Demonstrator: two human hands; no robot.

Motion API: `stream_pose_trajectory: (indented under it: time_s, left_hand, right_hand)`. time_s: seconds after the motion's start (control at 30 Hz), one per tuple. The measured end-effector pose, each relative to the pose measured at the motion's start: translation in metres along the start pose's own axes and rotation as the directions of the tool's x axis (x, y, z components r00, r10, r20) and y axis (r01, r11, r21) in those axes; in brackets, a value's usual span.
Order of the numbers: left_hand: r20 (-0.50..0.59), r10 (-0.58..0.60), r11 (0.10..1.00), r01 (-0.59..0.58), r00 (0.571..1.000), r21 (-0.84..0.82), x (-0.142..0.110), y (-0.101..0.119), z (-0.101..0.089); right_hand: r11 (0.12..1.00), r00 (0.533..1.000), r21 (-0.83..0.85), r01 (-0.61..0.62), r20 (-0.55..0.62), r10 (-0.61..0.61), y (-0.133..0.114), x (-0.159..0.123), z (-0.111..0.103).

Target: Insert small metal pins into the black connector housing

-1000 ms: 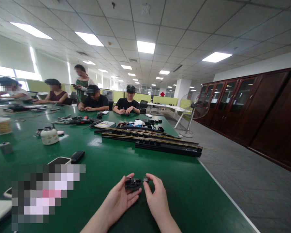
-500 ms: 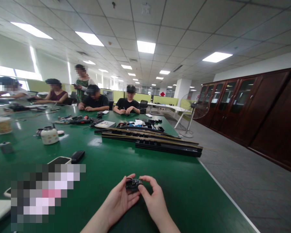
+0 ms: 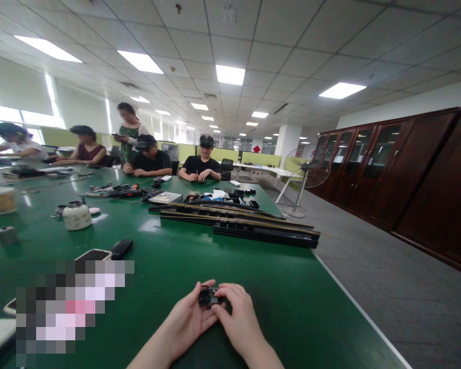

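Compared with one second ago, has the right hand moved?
Yes: judged against the black rails, the right hand has moved left, closer to the left hand.

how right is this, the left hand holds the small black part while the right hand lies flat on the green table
The right hand is not flat on the green table: the head view shows its fingers at the small black part, which the left hand does hold.

One camera, worn on the person's head, looked forward and down over the desk (image 3: 161, 271). The left hand (image 3: 190, 311) and right hand (image 3: 238, 311) were near, at bottom centre; the ceiling (image 3: 292, 51) spread across the top, and cabinets (image 3: 392, 169) receded along the right.
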State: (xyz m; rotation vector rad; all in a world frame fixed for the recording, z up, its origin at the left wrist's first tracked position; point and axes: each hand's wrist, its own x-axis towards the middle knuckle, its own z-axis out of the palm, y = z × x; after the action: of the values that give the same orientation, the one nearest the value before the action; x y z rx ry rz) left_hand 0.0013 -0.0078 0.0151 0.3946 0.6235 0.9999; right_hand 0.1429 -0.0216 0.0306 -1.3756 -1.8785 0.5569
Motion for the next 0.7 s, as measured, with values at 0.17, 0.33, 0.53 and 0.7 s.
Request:
stream_pose_trajectory:
  time_s: [0.17,0.33,0.53,0.7]
  left_hand:
    - [-0.011,-0.011,0.999,0.012,1.0,0.046,-0.0005,-0.0004,0.0006]
    - [-0.003,-0.016,0.997,0.016,1.0,0.073,0.0,-0.0004,-0.0011]
    - [-0.02,-0.011,0.997,0.013,1.0,0.077,0.0002,0.0022,-0.0019]
    - [-0.026,-0.025,0.997,0.026,0.999,0.067,0.0007,0.0052,-0.0033]
  right_hand:
    - [1.0,1.0,-0.022,0.004,0.015,-0.003,-0.0011,-0.0006,-0.0023]
    - [1.0,0.999,0.016,-0.025,0.03,0.024,-0.0003,-0.0009,-0.0016]
    - [0.987,1.0,0.162,-0.01,0.001,0.01,0.0013,-0.0016,0.0005]
    - [0.962,0.999,0.269,-0.042,-0.014,0.047,0.006,0.0008,0.0031]
